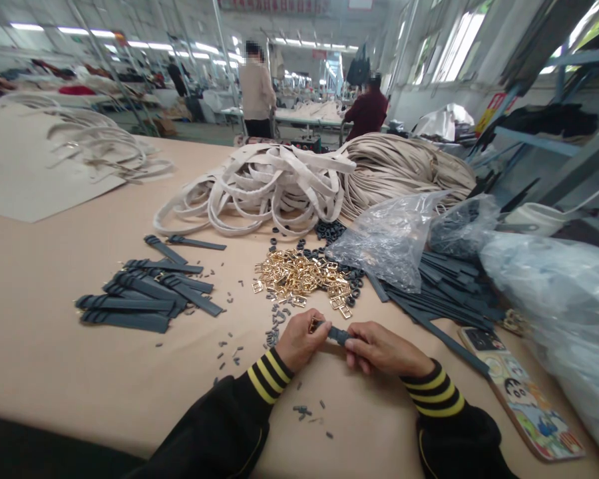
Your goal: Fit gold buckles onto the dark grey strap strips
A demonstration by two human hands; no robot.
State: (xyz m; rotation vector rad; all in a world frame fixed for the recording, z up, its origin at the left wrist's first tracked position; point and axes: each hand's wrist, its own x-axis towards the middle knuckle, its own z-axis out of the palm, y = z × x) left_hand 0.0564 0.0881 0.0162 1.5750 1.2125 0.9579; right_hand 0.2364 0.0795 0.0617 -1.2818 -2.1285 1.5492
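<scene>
Between my two hands is a short dark strap [337, 334] with a gold buckle [314, 324] at its left end. My left hand [302, 339] pinches the strap at the buckle. With thumb and fingers closed, my right hand [384, 349] grips its other end. Just beyond my hands lies a heap of gold buckles [299, 273], with small dark loops [355, 283] around its back and right side. Off to the left, several dark straps fitted with buckles and loops [140, 293] are piled together. Long dark strips [449, 289] lie to the right.
Coiled white straps [279, 179] and a bundle of beige strips [404, 163] lie at the back. Clear plastic bags [389, 233] and a phone in a cartoon case [529, 399] are on the right. Small dark scraps [302, 410] dot the table. Two people stand farther off.
</scene>
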